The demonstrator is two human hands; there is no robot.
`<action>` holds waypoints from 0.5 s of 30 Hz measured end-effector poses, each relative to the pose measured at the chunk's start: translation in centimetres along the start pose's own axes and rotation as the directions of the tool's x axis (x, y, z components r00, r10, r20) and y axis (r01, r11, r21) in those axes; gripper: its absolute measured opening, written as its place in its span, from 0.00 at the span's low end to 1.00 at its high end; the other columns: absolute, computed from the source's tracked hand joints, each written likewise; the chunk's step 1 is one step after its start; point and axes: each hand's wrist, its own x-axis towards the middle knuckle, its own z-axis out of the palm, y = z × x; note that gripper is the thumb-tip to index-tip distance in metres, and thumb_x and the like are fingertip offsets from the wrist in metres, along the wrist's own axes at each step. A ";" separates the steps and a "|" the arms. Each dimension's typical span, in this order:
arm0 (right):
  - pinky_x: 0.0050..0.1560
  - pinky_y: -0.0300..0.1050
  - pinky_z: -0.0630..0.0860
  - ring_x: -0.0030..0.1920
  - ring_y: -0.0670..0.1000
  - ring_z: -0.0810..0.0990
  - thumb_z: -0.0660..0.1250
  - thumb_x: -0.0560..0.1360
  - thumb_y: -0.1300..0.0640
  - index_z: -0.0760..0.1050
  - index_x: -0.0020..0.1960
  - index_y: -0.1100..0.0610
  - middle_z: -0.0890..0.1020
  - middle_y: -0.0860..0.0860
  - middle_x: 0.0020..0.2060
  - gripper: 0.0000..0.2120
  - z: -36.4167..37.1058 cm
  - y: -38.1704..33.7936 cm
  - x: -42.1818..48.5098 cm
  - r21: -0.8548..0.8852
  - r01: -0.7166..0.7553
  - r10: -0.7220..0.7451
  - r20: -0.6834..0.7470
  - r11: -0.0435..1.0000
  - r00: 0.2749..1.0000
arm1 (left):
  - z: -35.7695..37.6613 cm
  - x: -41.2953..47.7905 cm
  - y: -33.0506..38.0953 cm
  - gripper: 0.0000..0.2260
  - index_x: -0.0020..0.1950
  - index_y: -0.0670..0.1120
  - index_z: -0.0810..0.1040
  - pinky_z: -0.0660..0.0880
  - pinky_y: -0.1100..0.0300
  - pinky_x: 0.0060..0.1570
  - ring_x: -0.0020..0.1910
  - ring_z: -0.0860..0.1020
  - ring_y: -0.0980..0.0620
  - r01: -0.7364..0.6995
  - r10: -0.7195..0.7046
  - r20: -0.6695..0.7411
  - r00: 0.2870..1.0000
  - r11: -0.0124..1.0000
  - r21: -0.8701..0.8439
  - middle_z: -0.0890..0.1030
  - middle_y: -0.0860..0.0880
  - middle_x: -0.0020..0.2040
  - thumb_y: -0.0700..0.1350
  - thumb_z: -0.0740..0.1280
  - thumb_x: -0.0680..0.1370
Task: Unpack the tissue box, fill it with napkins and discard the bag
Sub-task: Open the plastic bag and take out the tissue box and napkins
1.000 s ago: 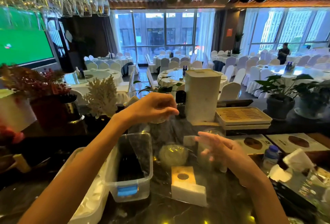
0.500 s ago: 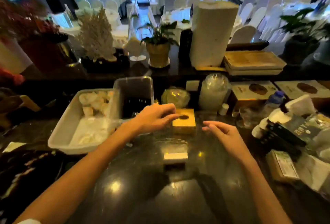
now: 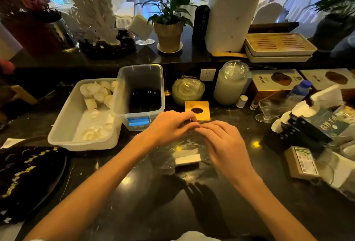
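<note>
We pinch the clear bag's (image 3: 189,144) far edge between left hand (image 3: 169,127) and right hand (image 3: 221,140), apparently to open it, napkin stack (image 3: 187,159) lying just nearside, wooden tissue box (image 3: 197,110) just beyond.

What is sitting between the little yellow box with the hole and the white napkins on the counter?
In the head view, the two hands: the left hand and right hand meet there, fingers pinching the top of the clear bag holding the white napkins, in front of the yellow box.

Dim, soft-focused wide-angle view; glare spots on the glossy counter (image 3: 134,192).
</note>
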 end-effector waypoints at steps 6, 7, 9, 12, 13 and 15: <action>0.50 0.50 0.77 0.51 0.55 0.82 0.73 0.72 0.54 0.81 0.55 0.54 0.85 0.50 0.47 0.13 0.5 0.8 2.0 -0.162 0.014 0.018 0.194 0.987 0.981 | -1.3 0.6 0.0 0.09 0.55 0.55 0.75 0.80 0.54 0.46 0.44 0.80 0.59 0.089 -0.087 0.069 0.994 0.996 -0.027 0.83 0.55 0.46 0.56 0.60 0.80; 0.50 0.49 0.77 0.50 0.55 0.82 0.74 0.71 0.55 0.82 0.53 0.54 0.85 0.51 0.46 0.12 0.6 0.9 2.3 -0.184 0.036 0.006 0.223 0.982 0.975 | -1.5 0.6 0.0 0.09 0.56 0.55 0.75 0.80 0.54 0.47 0.45 0.80 0.59 0.099 -0.096 0.096 0.991 0.995 -0.028 0.83 0.56 0.46 0.56 0.61 0.80; 0.50 0.49 0.77 0.49 0.54 0.82 0.75 0.71 0.57 0.82 0.50 0.53 0.85 0.50 0.45 0.08 0.4 0.8 2.7 -0.179 0.095 -0.040 0.292 0.979 0.955 | -1.8 0.6 0.0 0.08 0.57 0.53 0.75 0.80 0.53 0.48 0.46 0.80 0.58 0.097 -0.098 0.121 0.988 0.995 0.012 0.83 0.54 0.48 0.53 0.63 0.80; 0.44 0.45 0.78 0.44 0.51 0.82 0.75 0.71 0.56 0.81 0.48 0.52 0.84 0.48 0.43 0.07 -0.7 0.5 2.1 -0.075 0.183 -0.141 0.383 0.980 0.913 | -2.3 0.4 0.1 0.08 0.57 0.52 0.74 0.79 0.50 0.46 0.46 0.80 0.54 0.058 -0.072 0.067 0.995 0.980 0.192 0.83 0.53 0.48 0.52 0.61 0.81; 0.42 0.44 0.78 0.42 0.49 0.82 0.78 0.68 0.56 0.81 0.47 0.51 0.84 0.47 0.42 0.09 -1.3 0.4 1.6 -0.039 0.212 -0.179 0.402 0.976 0.898 | -2.5 0.4 0.2 0.08 0.57 0.51 0.74 0.79 0.49 0.45 0.45 0.81 0.52 0.045 -0.059 0.046 0.997 0.963 0.264 0.83 0.52 0.47 0.52 0.60 0.81; 0.40 0.41 0.78 0.39 0.47 0.81 0.81 0.64 0.56 0.81 0.45 0.49 0.83 0.45 0.40 0.13 -2.3 -0.1 0.1 0.025 0.259 -0.243 0.442 0.966 0.863 | -2.6 -0.1 0.3 0.08 0.57 0.49 0.73 0.79 0.49 0.43 0.43 0.81 0.50 0.016 -0.026 0.021 0.999 0.926 0.377 0.82 0.51 0.47 0.50 0.60 0.82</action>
